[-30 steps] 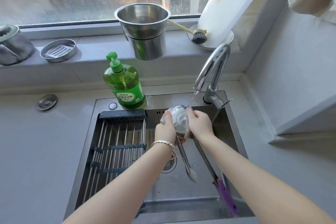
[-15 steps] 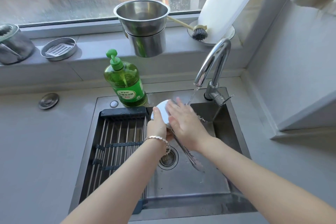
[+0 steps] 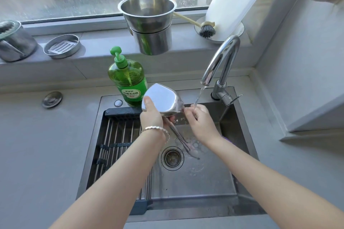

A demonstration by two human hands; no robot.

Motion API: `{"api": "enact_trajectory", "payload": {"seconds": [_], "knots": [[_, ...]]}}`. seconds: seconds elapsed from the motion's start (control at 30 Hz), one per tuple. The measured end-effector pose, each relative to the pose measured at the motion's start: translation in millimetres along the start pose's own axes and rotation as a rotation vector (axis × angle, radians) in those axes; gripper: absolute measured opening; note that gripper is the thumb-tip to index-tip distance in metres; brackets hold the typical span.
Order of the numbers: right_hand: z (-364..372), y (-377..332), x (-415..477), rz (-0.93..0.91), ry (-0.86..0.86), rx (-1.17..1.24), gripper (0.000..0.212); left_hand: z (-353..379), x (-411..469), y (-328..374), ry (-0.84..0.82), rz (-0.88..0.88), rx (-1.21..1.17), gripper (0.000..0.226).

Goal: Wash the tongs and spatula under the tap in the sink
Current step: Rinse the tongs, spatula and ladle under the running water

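My left hand [image 3: 151, 117] grips the shiny steel spatula [image 3: 163, 98] by its broad blade, which is raised above the sink [image 3: 195, 182]. Its thin metal handle slants down toward the drain [image 3: 172, 158]. My right hand [image 3: 202, 124] sits under the running tap [image 3: 221, 57], its curled fingers pinching the blade's edge near the neck. Water falls onto its knuckles. A purple-ended utensil [image 3: 227, 138], perhaps the tongs, peeks out from under my right forearm and is almost wholly hidden.
A green dish-soap bottle [image 3: 128, 82] stands at the sink's back rim, just behind the blade. A roll-up drying rack [image 3: 115, 135] covers the sink's left half. Stacked steel pots [image 3: 149, 24], a dish brush [image 3: 206, 30] and a soap dish [image 3: 62, 46] are on the windowsill.
My right hand left the blade's face, where it lay flat, and moved right under the water, fingers now curled at the blade's edge. The blade has tilted up toward the soap bottle.
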State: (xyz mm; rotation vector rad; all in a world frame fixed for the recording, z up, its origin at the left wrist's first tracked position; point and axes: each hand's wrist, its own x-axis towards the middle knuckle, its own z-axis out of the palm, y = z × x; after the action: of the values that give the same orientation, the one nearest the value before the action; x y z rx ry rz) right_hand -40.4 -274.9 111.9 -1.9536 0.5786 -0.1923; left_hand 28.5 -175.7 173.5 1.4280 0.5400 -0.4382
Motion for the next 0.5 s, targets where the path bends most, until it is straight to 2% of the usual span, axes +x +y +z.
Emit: {"api": "enact_trajectory", "payload": {"seconds": [0.07, 0.2, 0.37, 0.43, 0.5], "knots": [[-4.3, 9.7, -2.0, -0.004, 0.035, -0.058, 0.034, -3.2, 4.0, 8.9, 0.003, 0.009, -0.061, 0.041], [-12.7, 11.1, -4.2, 0.073, -0.146, 0.176, 0.032, -6.4, 2.2, 12.3, -0.006, 0.072, 0.004, 0.036], [-11.4, -14.9, 11.6, 0.139, -0.170, 0.090, 0.058, -2.9, -5.0, 3.1, -0.053, 0.054, 0.053, 0.036], [-15.6, -19.1, 19.0, 0.155, -0.267, 0.101, 0.055, -3.6, -2.8, 6.8, -0.042, 0.068, 0.051, 0.034], [-24.4, -16.0, 23.2, 0.184, -0.433, 0.183, 0.041, -7.5, 2.2, 11.6, -0.014, 0.066, 0.035, 0.032]]}}
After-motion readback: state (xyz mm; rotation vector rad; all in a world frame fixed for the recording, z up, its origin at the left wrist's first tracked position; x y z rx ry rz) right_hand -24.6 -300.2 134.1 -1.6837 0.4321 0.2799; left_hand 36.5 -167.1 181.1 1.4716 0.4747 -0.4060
